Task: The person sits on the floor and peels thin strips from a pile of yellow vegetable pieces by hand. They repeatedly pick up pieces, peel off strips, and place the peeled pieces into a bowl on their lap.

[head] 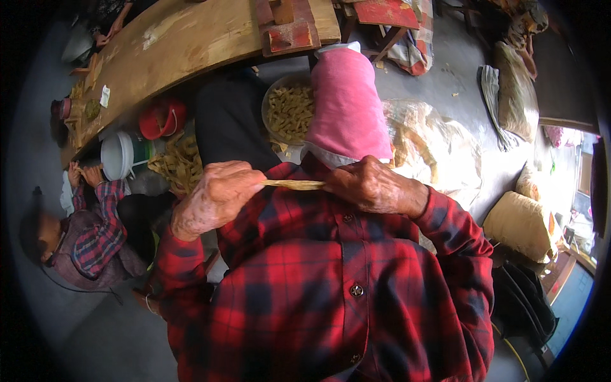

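A pale yellow-brown strip [293, 184], apparently dried plant material, is stretched level in front of my chest. One end is pinched in the fingers of my left hand [217, 196]; the other end disappears into the closed fingers of my right hand [377, 185]. A pink cloth [348, 105] covers my right thigh, just beyond the right hand. Between my legs stands a round basin [265, 122] holding many short, folded or knotted pieces [291, 112] of similar colour.
A wooden table [191, 38] runs across the far left. Beneath it are a red bucket [157, 122], a white bucket [117, 155] and a heap of strips [181, 164]. A co-worker [90, 238] sits at left. Plastic sacking [434, 143] and a stuffed sack [518, 90] lie to the right.
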